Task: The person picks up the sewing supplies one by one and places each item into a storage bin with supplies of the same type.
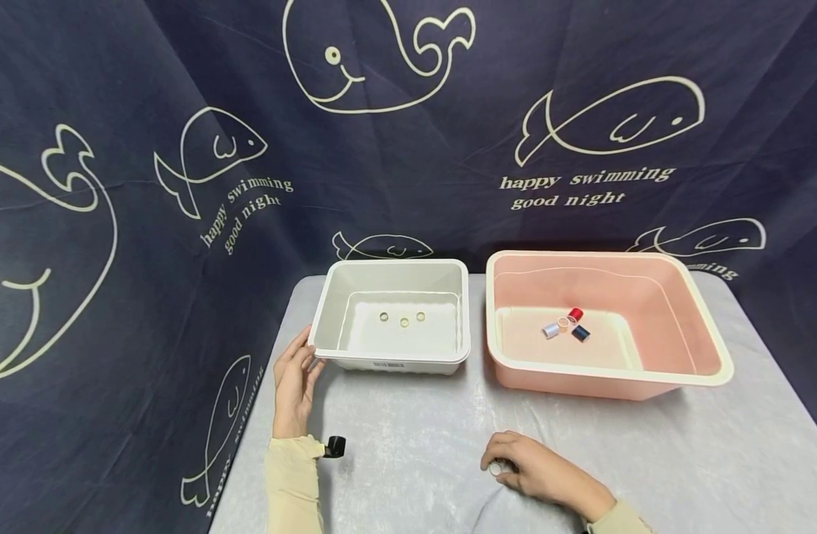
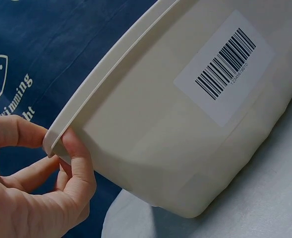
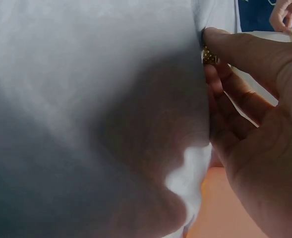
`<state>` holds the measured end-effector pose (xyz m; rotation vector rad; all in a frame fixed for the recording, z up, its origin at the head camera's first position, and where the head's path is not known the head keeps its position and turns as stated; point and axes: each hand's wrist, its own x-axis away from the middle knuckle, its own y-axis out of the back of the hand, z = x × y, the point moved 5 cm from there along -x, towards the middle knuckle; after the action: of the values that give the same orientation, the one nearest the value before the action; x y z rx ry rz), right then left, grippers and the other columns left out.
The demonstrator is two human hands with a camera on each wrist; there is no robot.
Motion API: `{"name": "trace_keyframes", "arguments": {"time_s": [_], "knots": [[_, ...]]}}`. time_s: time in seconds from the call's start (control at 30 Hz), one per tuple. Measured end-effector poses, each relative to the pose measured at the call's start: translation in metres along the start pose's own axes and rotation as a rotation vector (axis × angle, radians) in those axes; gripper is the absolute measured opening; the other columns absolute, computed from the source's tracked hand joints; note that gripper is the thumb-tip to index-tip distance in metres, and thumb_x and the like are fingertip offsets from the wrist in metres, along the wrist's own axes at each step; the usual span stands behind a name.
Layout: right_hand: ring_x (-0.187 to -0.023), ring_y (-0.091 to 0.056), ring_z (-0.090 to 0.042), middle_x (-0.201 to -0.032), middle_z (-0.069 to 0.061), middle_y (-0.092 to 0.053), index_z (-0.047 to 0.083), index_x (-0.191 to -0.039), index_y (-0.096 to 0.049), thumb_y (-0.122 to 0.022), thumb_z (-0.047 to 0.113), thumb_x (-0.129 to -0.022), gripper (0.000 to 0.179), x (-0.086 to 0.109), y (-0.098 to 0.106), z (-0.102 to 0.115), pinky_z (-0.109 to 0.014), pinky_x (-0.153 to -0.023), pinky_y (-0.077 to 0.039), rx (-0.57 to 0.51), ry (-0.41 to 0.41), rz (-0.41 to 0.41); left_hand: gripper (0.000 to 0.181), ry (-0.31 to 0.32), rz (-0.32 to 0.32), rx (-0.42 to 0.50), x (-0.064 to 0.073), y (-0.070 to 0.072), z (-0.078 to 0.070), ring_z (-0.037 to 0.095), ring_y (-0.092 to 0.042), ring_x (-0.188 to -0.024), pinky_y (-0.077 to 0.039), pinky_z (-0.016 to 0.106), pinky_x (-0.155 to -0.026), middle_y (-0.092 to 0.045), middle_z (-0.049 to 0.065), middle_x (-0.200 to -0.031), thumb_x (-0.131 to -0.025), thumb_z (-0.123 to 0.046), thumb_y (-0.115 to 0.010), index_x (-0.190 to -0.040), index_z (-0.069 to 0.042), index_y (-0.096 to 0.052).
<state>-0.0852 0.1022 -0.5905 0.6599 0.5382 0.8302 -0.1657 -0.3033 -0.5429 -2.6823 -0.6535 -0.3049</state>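
Observation:
My left hand point(image 1: 295, 382) pinches the rim of the white bin point(image 1: 388, 356) at its front left corner. The left wrist view shows the thumb and fingers on both sides of that rim point(image 2: 81, 99), near a barcode label point(image 2: 226, 67). Inside the white bin lie three small gold rings point(image 1: 405, 322). Low over the grey cloth, my right hand point(image 1: 531, 469) pinches a small round thing between thumb and fingers. Up close in the right wrist view it is a gold, dimpled thimble point(image 3: 209, 55), partly hidden by the fingers.
To the right of the white bin stands a larger pink bin point(image 1: 609, 371). It holds several thread spools, among them a red spool point(image 1: 575, 315), a dark blue spool point(image 1: 581, 334) and a pale spool point(image 1: 551, 331). A dark printed curtain point(image 1: 395, 178) hangs behind and at the sides.

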Motion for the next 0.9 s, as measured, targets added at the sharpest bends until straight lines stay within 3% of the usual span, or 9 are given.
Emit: {"name": "trace_keyframes", "arguments": {"time_s": [0.2, 0.4, 0.57, 0.9], "knots": [[-0.084, -0.060, -0.003, -0.096, 0.005, -0.068, 0.018, -0.106, -0.073, -0.079, 0.005, -0.090, 0.022, -0.008, 0.007, 0.004, -0.020, -0.072, -0.052, -0.082, -0.057, -0.017, 0.051, -0.004, -0.003, -0.008, 0.000, 0.000, 0.001, 0.017, -0.068, -0.122, -0.061, 0.021, -0.083, -0.056, 0.012, -0.149, -0.101, 0.001, -0.052, -0.152, -0.002, -0.051], [-0.080, -0.060, -0.003, -0.094, 0.003, -0.068, 0.015, -0.110, -0.072, -0.078, 0.006, -0.091, 0.022, -0.025, 0.021, 0.015, -0.018, -0.070, -0.051, -0.102, -0.053, -0.048, 0.051, 0.005, 0.002, -0.010, 0.000, 0.000, 0.001, 0.014, -0.068, -0.120, -0.060, 0.020, -0.085, -0.050, 0.015, -0.155, -0.102, 0.000, -0.051, -0.153, -0.004, -0.050], [-0.083, -0.062, -0.001, -0.098, 0.003, -0.069, 0.015, -0.111, -0.071, -0.078, 0.004, -0.091, 0.024, -0.041, 0.031, 0.024, -0.019, -0.072, -0.055, -0.087, -0.009, -0.062, 0.052, 0.009, 0.011, -0.021, 0.000, -0.001, 0.001, 0.014, -0.068, -0.121, -0.060, 0.019, -0.085, -0.049, 0.016, -0.156, -0.103, 0.000, -0.051, -0.154, -0.003, -0.049], [-0.083, -0.066, -0.010, -0.098, -0.002, -0.070, 0.017, -0.114, -0.071, -0.078, 0.003, -0.090, 0.029, -0.071, 0.052, 0.038, -0.021, -0.070, -0.057, -0.125, 0.077, -0.120, 0.051, 0.000, 0.004, -0.009, 0.000, -0.001, 0.000, 0.016, -0.067, -0.124, -0.060, 0.020, -0.084, -0.050, 0.015, -0.154, -0.103, 0.001, -0.051, -0.153, -0.003, -0.050]]}}
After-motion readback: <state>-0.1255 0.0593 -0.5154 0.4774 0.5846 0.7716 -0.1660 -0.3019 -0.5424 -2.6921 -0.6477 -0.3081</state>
